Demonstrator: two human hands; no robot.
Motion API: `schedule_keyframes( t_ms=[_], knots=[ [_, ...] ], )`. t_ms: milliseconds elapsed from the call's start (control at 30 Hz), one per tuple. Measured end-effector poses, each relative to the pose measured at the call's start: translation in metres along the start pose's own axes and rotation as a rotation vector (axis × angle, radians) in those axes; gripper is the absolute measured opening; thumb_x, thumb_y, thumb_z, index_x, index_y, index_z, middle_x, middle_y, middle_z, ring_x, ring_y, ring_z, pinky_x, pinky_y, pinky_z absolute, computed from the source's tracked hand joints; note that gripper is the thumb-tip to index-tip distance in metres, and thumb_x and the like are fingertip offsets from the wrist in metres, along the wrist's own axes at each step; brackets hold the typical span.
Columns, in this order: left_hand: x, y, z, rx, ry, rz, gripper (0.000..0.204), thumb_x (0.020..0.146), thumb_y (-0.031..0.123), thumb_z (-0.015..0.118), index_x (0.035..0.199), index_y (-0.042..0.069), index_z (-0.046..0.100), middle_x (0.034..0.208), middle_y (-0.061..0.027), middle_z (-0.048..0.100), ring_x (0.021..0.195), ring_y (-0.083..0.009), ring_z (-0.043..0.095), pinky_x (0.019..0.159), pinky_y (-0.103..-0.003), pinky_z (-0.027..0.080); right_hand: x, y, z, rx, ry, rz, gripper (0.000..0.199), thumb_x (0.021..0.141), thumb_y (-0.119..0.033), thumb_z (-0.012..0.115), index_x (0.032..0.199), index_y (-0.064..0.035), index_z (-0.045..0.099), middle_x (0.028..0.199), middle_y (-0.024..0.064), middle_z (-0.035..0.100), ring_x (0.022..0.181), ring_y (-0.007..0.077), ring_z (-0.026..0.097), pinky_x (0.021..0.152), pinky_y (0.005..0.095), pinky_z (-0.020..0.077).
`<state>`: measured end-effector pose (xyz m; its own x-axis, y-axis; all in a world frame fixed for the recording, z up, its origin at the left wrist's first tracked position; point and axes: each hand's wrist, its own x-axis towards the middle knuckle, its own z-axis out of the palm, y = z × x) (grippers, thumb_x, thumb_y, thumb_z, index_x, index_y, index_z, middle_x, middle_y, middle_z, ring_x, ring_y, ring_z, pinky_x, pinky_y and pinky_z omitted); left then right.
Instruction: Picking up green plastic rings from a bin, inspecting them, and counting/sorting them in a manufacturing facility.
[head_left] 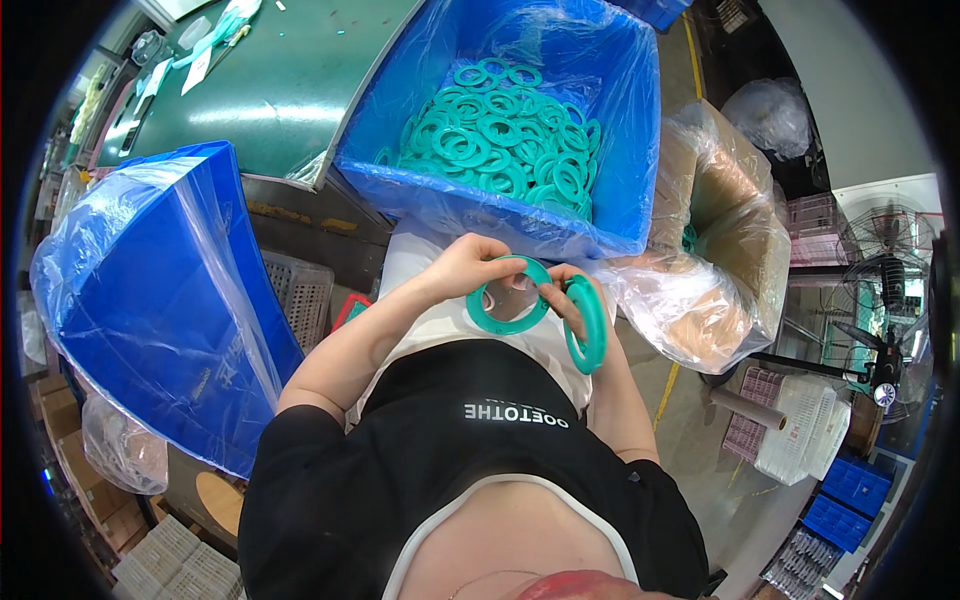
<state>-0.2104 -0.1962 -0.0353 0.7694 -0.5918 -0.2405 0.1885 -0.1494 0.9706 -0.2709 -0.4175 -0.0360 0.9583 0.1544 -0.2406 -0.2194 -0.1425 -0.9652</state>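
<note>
Grip closed on both sides, your left hand pinches one green ring and your right hand at least one other ring before your black shirt, probably best turned slowly by the rim.

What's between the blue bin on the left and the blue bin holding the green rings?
In the head view, a corner of the green table lies between the left bin and the ring bin; a grey crate shows below it.

Smooth teal rings, tilted, in both hands
</note>
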Motion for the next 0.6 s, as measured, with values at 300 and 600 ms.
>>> schedule_keyframes(
  t_ms=[300,600],
  knots=[
    [-0.022,-0.013,0.014,-0.558,0.008,-0.085,0.023,0.098,0.030,0.046,0.099,0.011,0.059,0.064,0.0101,0.041,0.055,0.0004,0.029,0.051,-0.018,0.023,-0.010,0.019,0.019,0.494,0.215,0.031,0.018,0.089,-0.018,0.062,0.091,-0.0019,0.053,0.060,0.0017,0.053,0.050,0.0097,0.049,0.049,0.0224,0.0388],
    [-0.007,-0.039,0.009,0.730,0.538,0.347,0.017,0.094,0.016,0.050,0.088,0.001,0.057,0.071,-0.0034,0.059,0.068,-0.0129,0.057,0.059,-0.032,0.044,-0.025,0.001,0.039,0.326,0.053,-0.006,0.021,0.090,-0.015,0.058,0.103,-0.0002,0.050,0.068,0.0059,0.058,0.058,0.0109,0.056,0.053,0.0235,0.0456]
  ],
)
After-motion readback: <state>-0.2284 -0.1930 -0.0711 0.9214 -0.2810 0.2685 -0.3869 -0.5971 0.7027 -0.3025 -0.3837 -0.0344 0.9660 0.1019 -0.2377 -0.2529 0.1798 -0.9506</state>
